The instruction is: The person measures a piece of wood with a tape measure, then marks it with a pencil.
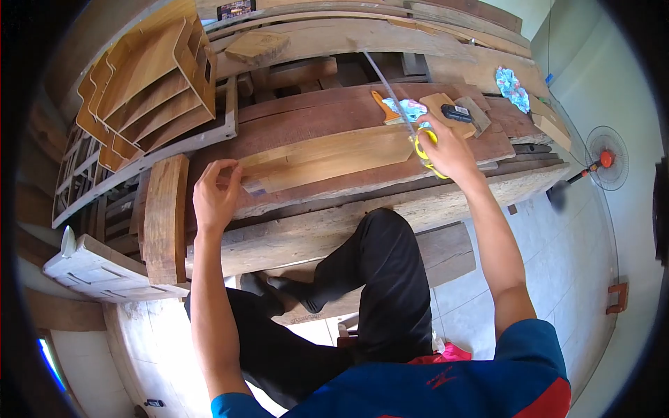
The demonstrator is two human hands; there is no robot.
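Blue-red short-sleeved shirt [481,386], black trousers [390,279], black socks [296,291].

A pale wooden plank [327,157] lies flat along darker timber. Its left end meets the fingertips [224,169] of the left hand [214,198], and its right end, cut to a blunt point, runs under the fingers of the right hand [449,150]. Those right fingers close around a yellow tape measure [422,152], with only parts of its case showing between them, and its thin metal blade [387,87] runs straight away from them, slanting up and leftward.
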